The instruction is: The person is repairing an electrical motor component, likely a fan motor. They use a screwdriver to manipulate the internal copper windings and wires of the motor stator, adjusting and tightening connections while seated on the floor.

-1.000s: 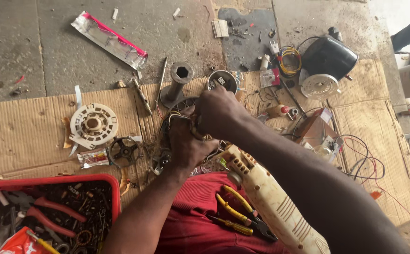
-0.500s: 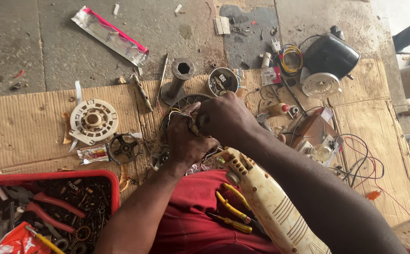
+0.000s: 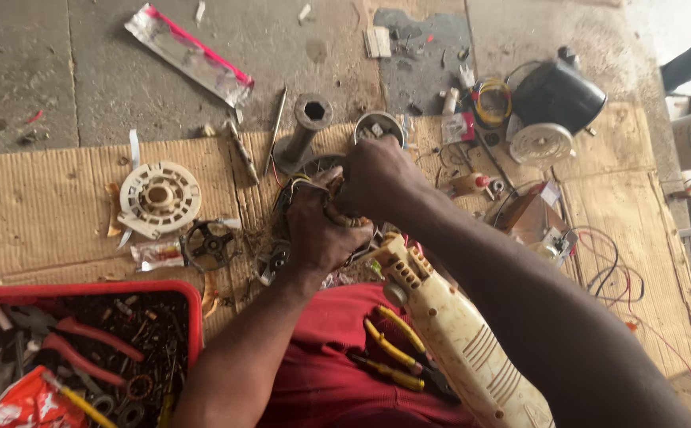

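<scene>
- Two hands meet at the middle of the view, both mine, closed together on a round motor part [image 3: 302,178] with thin wires on it; only its dark upper rim and a few wires show between my fingers.
- My left hand [image 3: 317,230] comes up from six o'clock and grips the part from below, fingers curled tight around it.
- My right hand [image 3: 377,178] comes in from four o'clock and is clenched over the top of the same part, touching my left hand; I cannot tell what the fingertips pinch.
- The part sits on a sheet of cardboard [image 3: 52,214], just above my lap.
- At five o'clock from my hands a cream-coloured power tool body [image 3: 460,337] lies across my red shorts, its nose just beside my left wrist.
- Yellow-handled pliers [image 3: 393,357] rest on my lap at six o'clock.
- At nine o'clock lies a white round plastic disc [image 3: 159,198], and nearer my hands a small dark wheel [image 3: 209,244].
- At twelve o'clock a grey socket tube [image 3: 302,131] lies tilted, with a small round tin [image 3: 378,128] just beside it.
- At two o'clock stands a black motor [image 3: 555,103] with a pale face, well apart from my hands.
- At eight o'clock a red tray [image 3: 84,287] holds red-handled pliers, nuts and washers.
- At eleven o'clock a clear packet with a pink strip [image 3: 187,51] lies on the concrete floor.
</scene>
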